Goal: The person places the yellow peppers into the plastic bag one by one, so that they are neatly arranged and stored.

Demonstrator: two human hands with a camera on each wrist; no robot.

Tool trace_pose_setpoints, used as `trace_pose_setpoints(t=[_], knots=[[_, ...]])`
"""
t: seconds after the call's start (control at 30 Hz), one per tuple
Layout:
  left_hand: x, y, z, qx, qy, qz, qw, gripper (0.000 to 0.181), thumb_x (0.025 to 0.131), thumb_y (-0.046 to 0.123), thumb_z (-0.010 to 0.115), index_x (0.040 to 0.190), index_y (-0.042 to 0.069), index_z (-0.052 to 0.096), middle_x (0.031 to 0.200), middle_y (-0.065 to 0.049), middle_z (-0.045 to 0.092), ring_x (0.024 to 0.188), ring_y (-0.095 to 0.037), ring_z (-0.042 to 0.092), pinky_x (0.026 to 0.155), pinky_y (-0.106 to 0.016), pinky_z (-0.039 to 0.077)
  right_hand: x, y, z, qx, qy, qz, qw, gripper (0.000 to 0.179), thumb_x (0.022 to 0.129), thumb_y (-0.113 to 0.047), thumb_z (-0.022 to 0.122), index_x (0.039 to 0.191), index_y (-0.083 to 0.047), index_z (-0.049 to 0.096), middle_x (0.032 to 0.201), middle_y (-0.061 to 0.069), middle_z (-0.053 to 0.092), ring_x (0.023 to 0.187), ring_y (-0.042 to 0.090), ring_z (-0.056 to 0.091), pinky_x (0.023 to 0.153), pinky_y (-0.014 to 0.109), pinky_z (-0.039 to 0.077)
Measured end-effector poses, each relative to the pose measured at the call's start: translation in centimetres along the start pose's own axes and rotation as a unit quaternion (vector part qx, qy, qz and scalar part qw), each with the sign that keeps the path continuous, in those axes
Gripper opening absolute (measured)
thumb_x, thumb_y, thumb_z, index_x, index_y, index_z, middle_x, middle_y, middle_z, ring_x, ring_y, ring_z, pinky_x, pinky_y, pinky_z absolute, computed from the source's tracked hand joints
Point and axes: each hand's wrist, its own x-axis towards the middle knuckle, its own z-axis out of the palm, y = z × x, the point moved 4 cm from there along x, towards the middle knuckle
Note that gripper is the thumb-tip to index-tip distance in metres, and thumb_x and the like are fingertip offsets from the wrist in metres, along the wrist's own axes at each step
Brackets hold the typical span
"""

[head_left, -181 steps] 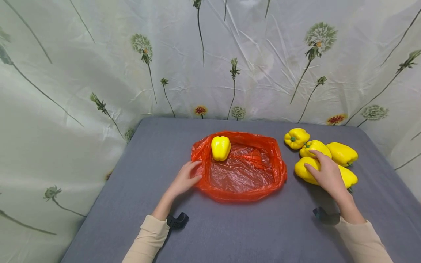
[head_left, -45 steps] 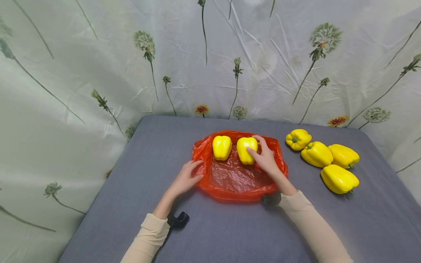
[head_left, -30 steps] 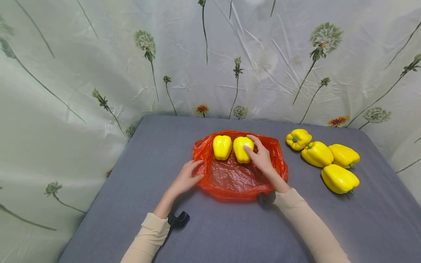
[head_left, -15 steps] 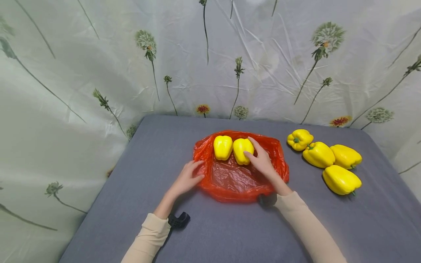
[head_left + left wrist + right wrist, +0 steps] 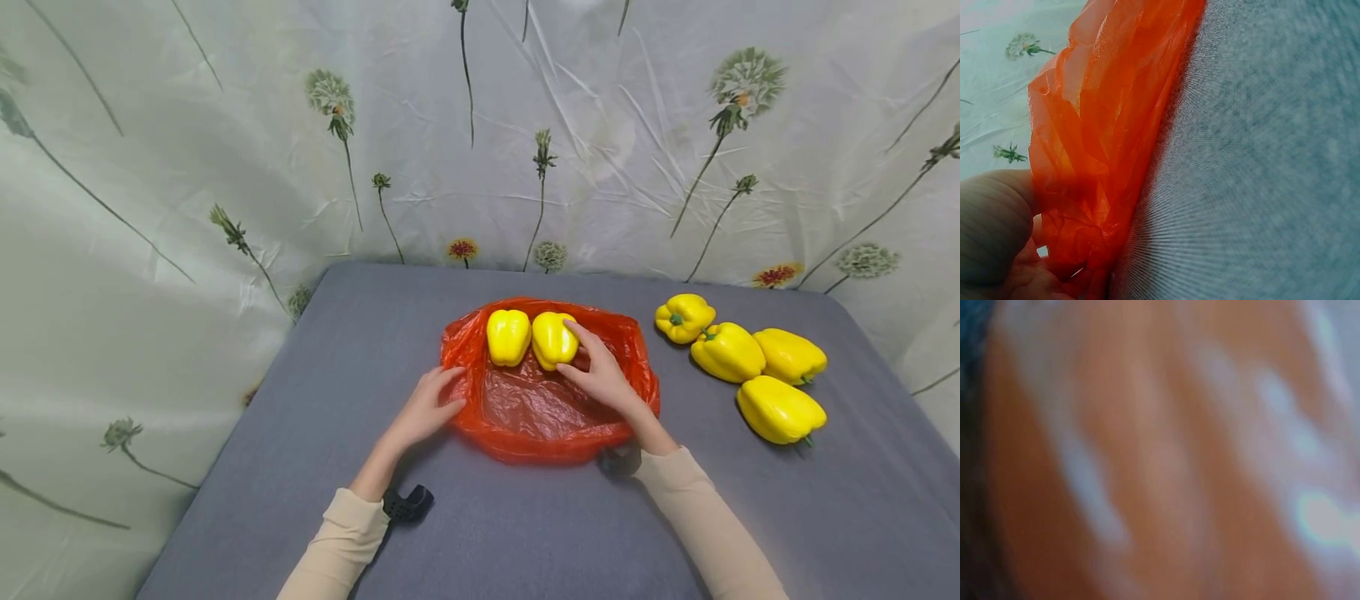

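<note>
In the head view a red plastic bag point(image 5: 540, 450) lies with its mouth spread wide on the table. Two yellow bell peppers stand side by side in it: a left one point(image 5: 508, 337) and a right one point(image 5: 554, 341). My right hand point(image 5: 603, 379) reaches into the bag, index fingertip and thumb spread along the right pepper's near side. At the bag's left wall, my left hand point(image 5: 420, 408) rests with thumb and index finger apart; the left wrist view shows its thumb point(image 5: 997, 212) against the thin film. Blurred orange-brown streaks fill the right wrist view.
Several more yellow bell peppers lie on the table's right side: one at the back point(image 5: 685, 318), one in the middle point(image 5: 727, 353), one at right point(image 5: 791, 356) and one in front point(image 5: 782, 410). A flower-printed curtain point(image 5: 600, 167) hangs behind the grey table point(image 5: 525, 533).
My right hand has carried a pepper from the right-hand group into the bag, beside the first. In the last half second its fingers have slid back toward that pepper's right edge. The left hand stays put.
</note>
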Motion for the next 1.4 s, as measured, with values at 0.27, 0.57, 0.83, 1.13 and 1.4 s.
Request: trace_pose_setpoints(t=[0.27,0.57,0.83,1.13,1.4], knots=[[0.2,0.2,0.0,0.0,-0.005,-0.005,1.0,0.052,0.087,0.016,0.06,0.137,0.006,0.046,0.141,-0.022,0.042,0.133,-0.039,0.035,0.109,-0.057,0.031,0.5,-0.2,0.3,-0.045,0.069,0.02,0.9964,0.069,0.085,-0.016,0.068,0.144,-0.01,0.033,0.141,0.023,0.04,0.115,0.039,0.053,0.091,0.048,0.051],[0.3,0.1,0.1,0.003,-0.005,-0.002,1.0,0.051,0.088,0.016,0.06,0.136,0.006,0.046,0.14,-0.022,0.043,0.132,-0.038,0.037,0.108,-0.057,0.031,0.3,0.2,0.3,-0.042,0.059,0.028,0.997,0.071,0.084,-0.017,0.069,0.145,-0.011,0.032,0.138,0.024,0.04,0.112,0.038,0.055,0.088,0.046,0.053],[0.0,0.0,0.2,-0.002,-0.01,-0.008,0.9999,0.052,0.088,0.017,0.061,0.137,0.006,0.046,0.143,-0.021,0.041,0.134,-0.038,0.035,0.109,-0.057,0.03,-0.4,0.2,0.0,-0.029,0.039,0.012,0.9988,0.076,0.083,-0.015,0.07,0.146,-0.01,0.028,0.139,0.024,0.038,0.113,0.04,0.055,0.088,0.047,0.053],[-0.2,0.0,0.1,-0.004,-0.005,-0.01,0.9999,0.052,0.088,0.016,0.061,0.137,0.007,0.046,0.143,-0.021,0.041,0.134,-0.038,0.035,0.109,-0.057,0.03,-0.9,-0.5,-1.5,-0.041,0.013,0.005,0.9991,0.077,0.084,-0.015,0.068,0.147,-0.01,0.025,0.142,0.022,0.038,0.122,0.041,0.048,0.097,0.053,0.046],[-0.1,-0.1,0.1,-0.001,-0.002,-0.006,1.0,0.052,0.087,0.015,0.061,0.136,0.005,0.046,0.142,-0.023,0.04,0.133,-0.04,0.035,0.109,-0.058,0.03,-1.7,-1.4,-4.2,-0.04,0.002,0.006,0.9992,0.074,0.088,-0.016,0.064,0.148,-0.013,0.023,0.145,0.025,0.035,0.121,0.043,0.05,0.094,0.055,0.047]])
